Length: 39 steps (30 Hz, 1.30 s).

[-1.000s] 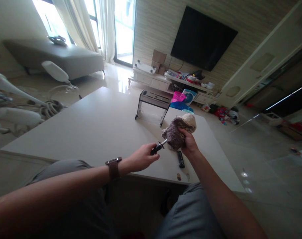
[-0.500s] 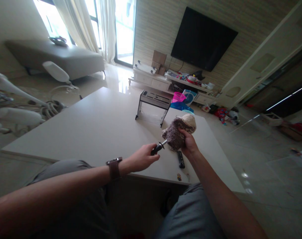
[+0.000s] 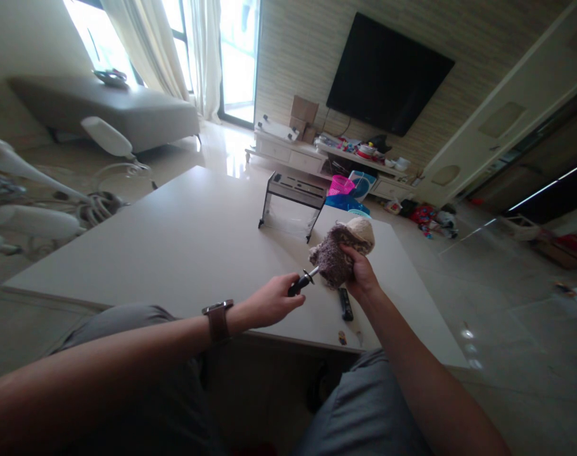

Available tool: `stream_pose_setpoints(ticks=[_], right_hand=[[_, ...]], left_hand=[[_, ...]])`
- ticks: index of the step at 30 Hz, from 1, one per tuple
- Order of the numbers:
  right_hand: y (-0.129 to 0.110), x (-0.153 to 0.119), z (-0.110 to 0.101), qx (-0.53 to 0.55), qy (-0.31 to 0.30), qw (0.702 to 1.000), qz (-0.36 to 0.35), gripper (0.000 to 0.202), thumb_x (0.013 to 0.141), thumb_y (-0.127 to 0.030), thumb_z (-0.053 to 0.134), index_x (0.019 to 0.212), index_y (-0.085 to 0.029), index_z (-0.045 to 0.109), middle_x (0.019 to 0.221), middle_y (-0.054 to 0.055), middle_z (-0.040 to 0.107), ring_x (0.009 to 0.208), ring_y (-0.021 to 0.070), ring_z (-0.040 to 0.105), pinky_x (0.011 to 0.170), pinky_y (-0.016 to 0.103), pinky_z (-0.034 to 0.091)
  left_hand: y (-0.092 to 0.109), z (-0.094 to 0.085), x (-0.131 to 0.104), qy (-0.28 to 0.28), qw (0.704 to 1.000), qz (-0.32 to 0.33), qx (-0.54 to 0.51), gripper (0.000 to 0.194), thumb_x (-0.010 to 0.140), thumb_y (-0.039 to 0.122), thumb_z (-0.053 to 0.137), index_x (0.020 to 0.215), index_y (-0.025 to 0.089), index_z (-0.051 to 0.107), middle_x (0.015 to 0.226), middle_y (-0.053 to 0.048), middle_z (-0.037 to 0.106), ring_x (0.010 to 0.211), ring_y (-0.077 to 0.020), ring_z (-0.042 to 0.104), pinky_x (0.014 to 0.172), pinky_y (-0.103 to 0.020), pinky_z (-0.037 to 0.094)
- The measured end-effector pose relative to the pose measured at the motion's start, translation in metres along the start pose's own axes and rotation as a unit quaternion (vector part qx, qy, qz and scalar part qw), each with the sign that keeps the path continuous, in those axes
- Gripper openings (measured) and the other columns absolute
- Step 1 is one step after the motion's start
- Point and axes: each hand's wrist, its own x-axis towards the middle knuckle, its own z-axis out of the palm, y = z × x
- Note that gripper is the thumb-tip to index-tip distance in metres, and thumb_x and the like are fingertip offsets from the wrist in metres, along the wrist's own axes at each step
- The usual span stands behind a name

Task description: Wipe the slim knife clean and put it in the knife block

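Note:
My left hand grips the black handle of a sharpening steel; its metal rod runs into a brown and cream cloth. Bunched around the rod, the cloth is held by my right hand, with the thumb across it. Most of the rod is hidden in the cloth. Below the cloth a black knife handle lies on the white table; its blade is not visible. A black-framed knife block with clear sides stands behind the cloth.
A small sticker is near the table's front edge. White chairs stand at the left. Beyond the table are a pink basket, a low cabinet with clutter and a wall television.

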Motion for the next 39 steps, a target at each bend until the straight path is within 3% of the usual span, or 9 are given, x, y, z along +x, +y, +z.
stream_pose_setpoints(ticks=[25,33,39], right_hand=[[-0.001,-0.003,0.002,-0.009,0.009,1.000,0.011,0.030,0.077,-0.017,0.079,0.107,-0.016,0.076,0.092,0.005,0.084,0.072,0.0210,0.079,0.068,0.034,0.069],[0.004,-0.001,0.001,-0.009,0.000,1.000,0.003,0.035,0.076,-0.019,0.080,0.110,-0.015,0.075,0.095,0.006,0.084,0.077,0.0233,0.080,0.080,0.040,0.070],[0.030,-0.020,0.014,-0.016,-0.045,0.999,-0.005,0.035,0.071,-0.019,0.087,0.103,-0.018,0.074,0.098,0.004,0.084,0.090,0.0241,0.081,0.090,0.039,0.068]], left_hand=[[-0.001,0.001,0.001,0.000,1.000,0.004,0.002,0.022,0.087,0.041,0.060,0.088,0.019,0.058,0.079,-0.001,0.059,0.072,-0.0176,0.048,0.064,-0.031,0.036],[-0.001,0.001,0.001,0.009,1.000,0.010,0.004,0.023,0.086,0.040,0.060,0.089,0.018,0.062,0.080,-0.002,0.062,0.072,-0.0183,0.051,0.064,-0.031,0.038],[-0.006,0.001,0.003,0.015,0.999,0.023,-0.019,0.028,0.085,0.035,0.061,0.103,0.014,0.069,0.092,-0.006,0.073,0.081,-0.0217,0.060,0.072,-0.032,0.046]])
